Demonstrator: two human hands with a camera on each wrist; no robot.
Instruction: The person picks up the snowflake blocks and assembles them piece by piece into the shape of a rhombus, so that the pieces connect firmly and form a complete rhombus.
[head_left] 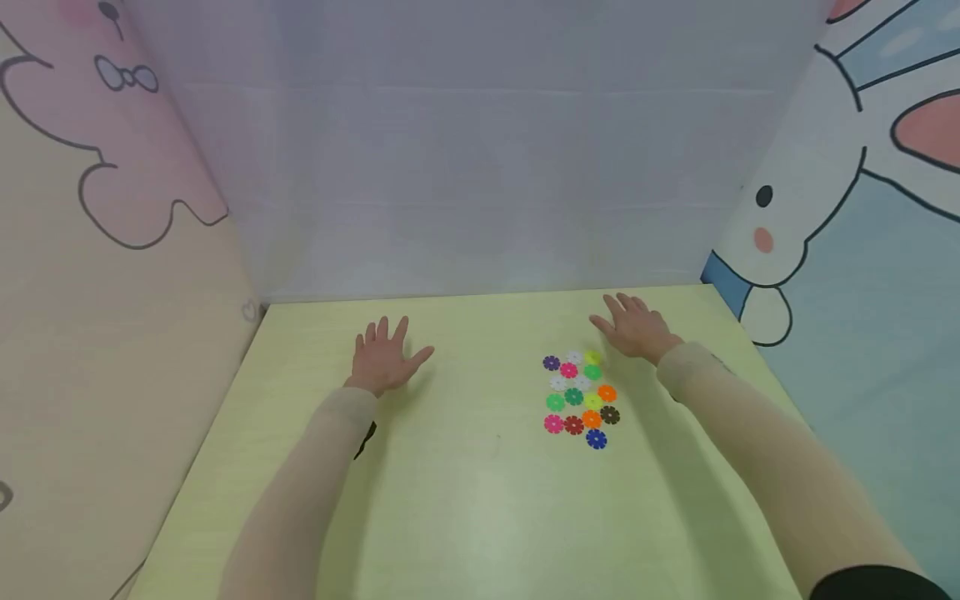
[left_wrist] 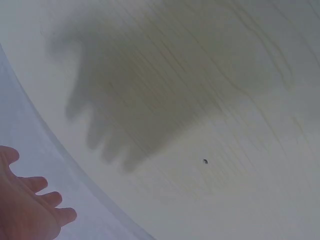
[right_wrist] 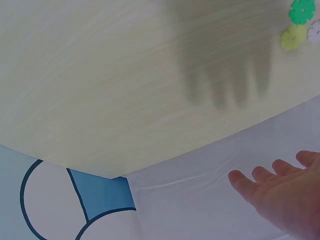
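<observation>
Several flower-shaped discs lie flat in a loose cluster right of the table's middle, among them a dark blue disc point(head_left: 596, 439), a brown disc point(head_left: 610, 414) and a purple disc point(head_left: 551, 362). The left hand point(head_left: 380, 358) is spread with straight fingers over the table's left part, holding nothing; its palm edge and fingers show in the left wrist view point(left_wrist: 30, 210). The right hand point(head_left: 636, 327) hovers up and right of the discs, fingers extended and empty. In the right wrist view the right hand point(right_wrist: 287, 192) appears at lower right, with a green disc point(right_wrist: 302, 11) and a yellow disc point(right_wrist: 293, 38) at upper right.
The pale yellow table point(head_left: 450, 517) meets a whitish back sheet point(head_left: 480, 183). Side walls with cartoon drawings stand left point(head_left: 90, 350) and right point(head_left: 885, 333). Both hands cast shadows on the tabletop. A small dark speck point(left_wrist: 205, 161) shows in the left wrist view.
</observation>
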